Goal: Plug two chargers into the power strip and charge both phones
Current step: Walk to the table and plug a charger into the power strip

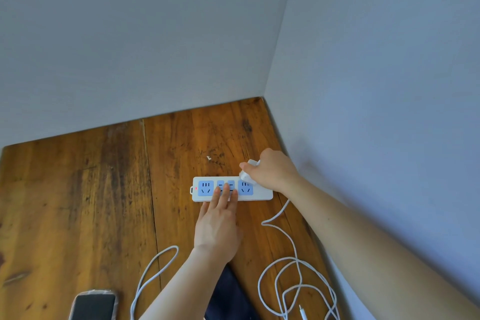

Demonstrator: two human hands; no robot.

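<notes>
A white power strip [261,194] with blue sockets lies on the wooden table [91,189] near the right wall. My left hand [218,223] rests flat with its fingertips on the strip's middle sockets. My right hand [270,170] grips a white charger plug [245,175] just above the strip's rightmost socket. Its white cable [288,236] trails down into loose loops at the bottom right. A second white cable [153,267] loops at the bottom centre. One phone [94,306] lies face up at the bottom left. A dark phone [228,296] lies partly under my left forearm.
Grey walls meet in a corner behind the strip, the right wall close beside my right arm. A red light glows at the strip's left end [196,188]. A loose cable connector [302,313] lies at the bottom edge.
</notes>
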